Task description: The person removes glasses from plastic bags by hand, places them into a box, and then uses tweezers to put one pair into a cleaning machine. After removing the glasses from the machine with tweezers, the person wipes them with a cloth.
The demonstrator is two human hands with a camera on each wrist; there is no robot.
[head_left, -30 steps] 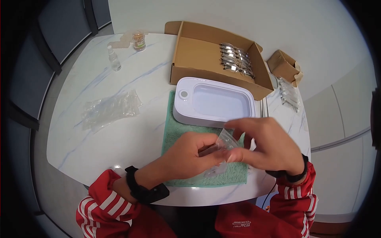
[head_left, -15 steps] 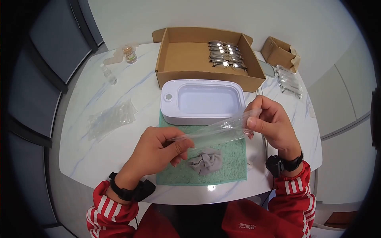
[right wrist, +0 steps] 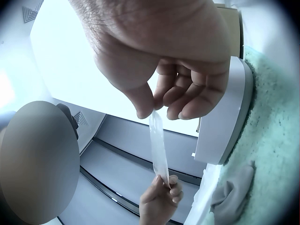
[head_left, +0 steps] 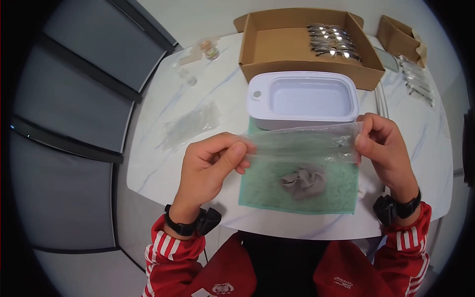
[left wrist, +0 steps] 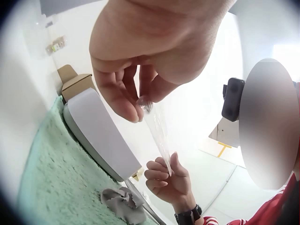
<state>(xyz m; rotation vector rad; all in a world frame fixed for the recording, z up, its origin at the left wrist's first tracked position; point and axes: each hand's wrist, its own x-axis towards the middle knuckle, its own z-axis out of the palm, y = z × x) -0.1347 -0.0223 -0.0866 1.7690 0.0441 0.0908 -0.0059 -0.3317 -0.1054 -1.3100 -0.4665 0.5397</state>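
Observation:
A clear plastic bag (head_left: 302,143) is stretched flat between both hands above a green towel (head_left: 257,185). My left hand (head_left: 210,163) pinches its left end between thumb and fingers; the pinch shows close up in the left wrist view (left wrist: 140,103). My right hand (head_left: 383,146) pinches the right end, seen from below in the right wrist view (right wrist: 154,110). The bag (right wrist: 158,145) runs edge-on toward the far hand. A crumpled grey cloth (head_left: 303,181) lies on the towel under the bag. A white rectangular tub (head_left: 303,96) stands just behind the towel.
A cardboard box (head_left: 277,47) with several pairs of glasses (head_left: 331,42) stands at the back. A small open carton (head_left: 402,32) and bagged glasses (head_left: 418,79) lie back right. Empty plastic bags (head_left: 190,123), a spray bottle (head_left: 188,76) and a small jar (head_left: 210,49) sit left.
The hands pulled apart and stretched the bag flat, then raised it level. The grey cloth came out of the bag and now lies on the towel. My head view shifted left.

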